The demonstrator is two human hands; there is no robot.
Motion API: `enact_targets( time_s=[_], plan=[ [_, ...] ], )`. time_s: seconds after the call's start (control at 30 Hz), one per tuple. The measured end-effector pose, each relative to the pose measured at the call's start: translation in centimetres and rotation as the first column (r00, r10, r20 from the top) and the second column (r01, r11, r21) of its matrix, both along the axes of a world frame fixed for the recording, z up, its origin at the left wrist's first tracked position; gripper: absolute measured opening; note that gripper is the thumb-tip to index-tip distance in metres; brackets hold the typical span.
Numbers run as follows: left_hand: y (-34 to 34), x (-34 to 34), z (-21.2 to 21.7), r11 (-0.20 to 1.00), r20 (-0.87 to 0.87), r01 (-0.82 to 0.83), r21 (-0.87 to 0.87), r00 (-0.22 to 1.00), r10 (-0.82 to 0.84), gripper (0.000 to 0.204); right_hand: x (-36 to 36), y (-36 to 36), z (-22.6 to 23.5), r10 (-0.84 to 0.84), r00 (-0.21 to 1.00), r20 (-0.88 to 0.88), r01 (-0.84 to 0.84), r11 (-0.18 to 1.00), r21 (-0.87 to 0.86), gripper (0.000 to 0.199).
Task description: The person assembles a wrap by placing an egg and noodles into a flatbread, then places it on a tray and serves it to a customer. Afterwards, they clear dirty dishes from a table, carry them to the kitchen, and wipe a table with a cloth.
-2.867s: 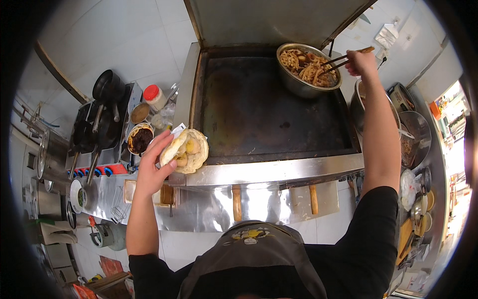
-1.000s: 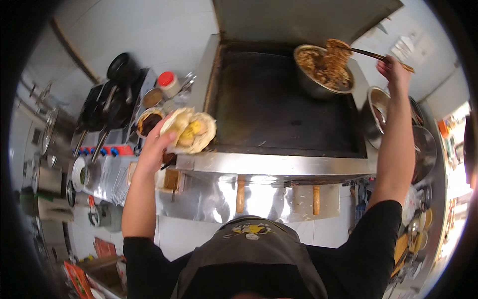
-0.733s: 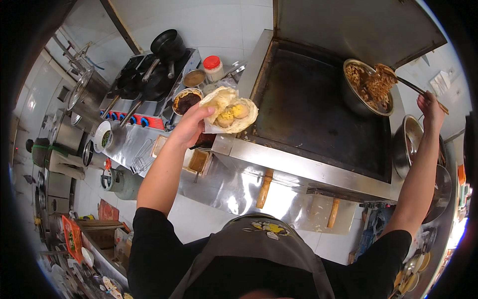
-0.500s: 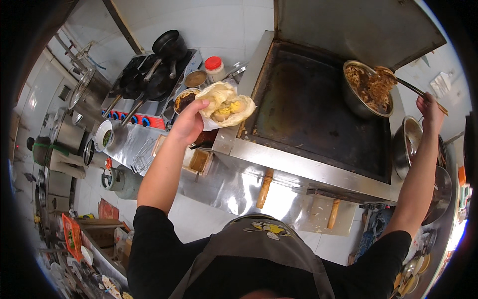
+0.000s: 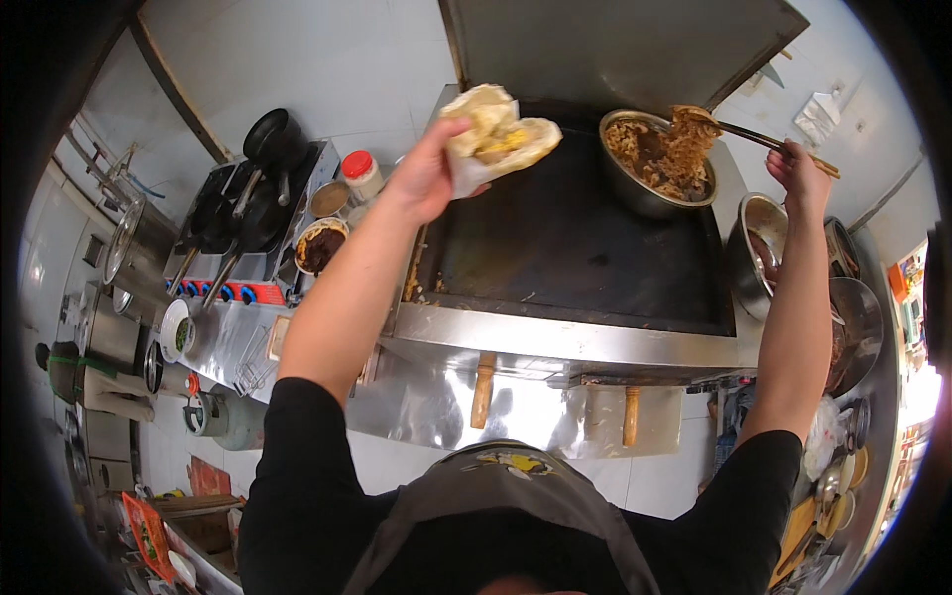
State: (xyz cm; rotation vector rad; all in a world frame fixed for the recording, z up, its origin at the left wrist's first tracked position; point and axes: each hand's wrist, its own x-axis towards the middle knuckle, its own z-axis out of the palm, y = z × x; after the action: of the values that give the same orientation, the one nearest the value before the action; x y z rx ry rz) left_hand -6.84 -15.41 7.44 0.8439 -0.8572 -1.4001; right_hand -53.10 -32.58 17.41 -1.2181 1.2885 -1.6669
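- Dark griddle (image 5: 585, 248) at centre, metal panel (image 5: 615, 50) behind.
- Left hand (image 5: 424, 180): fingers clamped on a split, filled flatbread (image 5: 528, 149) over the griddle's far left.
- Right hand (image 5: 801, 178): fingers closed round chopsticks (image 5: 749, 135), whose long axis runs leftward to brown strips (image 5: 689, 144) over a metal bowl (image 5: 640, 198).
- Strips lie right of the flatbread, apart from it, nearer the right hand.

One wide fisheye camera, worn on the person's head, looks steeply down and forward from close above the apron (image 5: 496, 491), which sits at 6 o'clock. Left hand (image 5: 431, 178) at 11 and right hand (image 5: 801, 177) at 2 appear farther off; the griddle (image 5: 585, 258) lies toward 2, the stove (image 5: 254, 268) at 10.
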Motion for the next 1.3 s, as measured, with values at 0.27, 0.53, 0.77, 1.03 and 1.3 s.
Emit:
enact_targets(
  time_s=[0.27, 0.53, 0.77, 1.03, 1.3],
  plan=[
    [-10.4, -10.7, -1.7, 0.999, -0.020, 0.004, 0.041, 1.000, -0.003, 0.041, -0.8, 1.1, 0.5, 0.031, 0.996, 0.079, -0.028, 0.999, -0.037, 0.018],
    [-13.4, -13.8, -3.2, 0.999, 0.017, 0.009, 0.048, 1.000, -0.010, 0.040, 0.7, 1.0, 2.2, 0.168, 0.974, 0.151, -0.154, 0.983, -0.101, 0.018],
    [-12.6, -13.5, -3.1, 0.998, -0.004, 0.004, 0.063, 1.000, -0.004, 0.043, 5.2, 1.4, -0.9, 0.219, 0.972, 0.087, -0.224, 0.973, 0.052, 0.017],
    [-9.9, -11.5, -2.6, 0.999, -0.076, 0.018, -0.045, 0.997, -0.022, 0.043, 10.4, 5.5, -1.8, 0.317, 0.948, -0.042, -0.310, 0.943, 0.118, 0.018],
    [-3.4, -5.6, -1.4, 0.996, -0.164, -0.083, -0.022, 0.983, 0.078, 0.088, 14.9, 9.6, 0.4, 0.401, 0.914, -0.062, -0.396, 0.915, 0.076, 0.019]
  ],
)
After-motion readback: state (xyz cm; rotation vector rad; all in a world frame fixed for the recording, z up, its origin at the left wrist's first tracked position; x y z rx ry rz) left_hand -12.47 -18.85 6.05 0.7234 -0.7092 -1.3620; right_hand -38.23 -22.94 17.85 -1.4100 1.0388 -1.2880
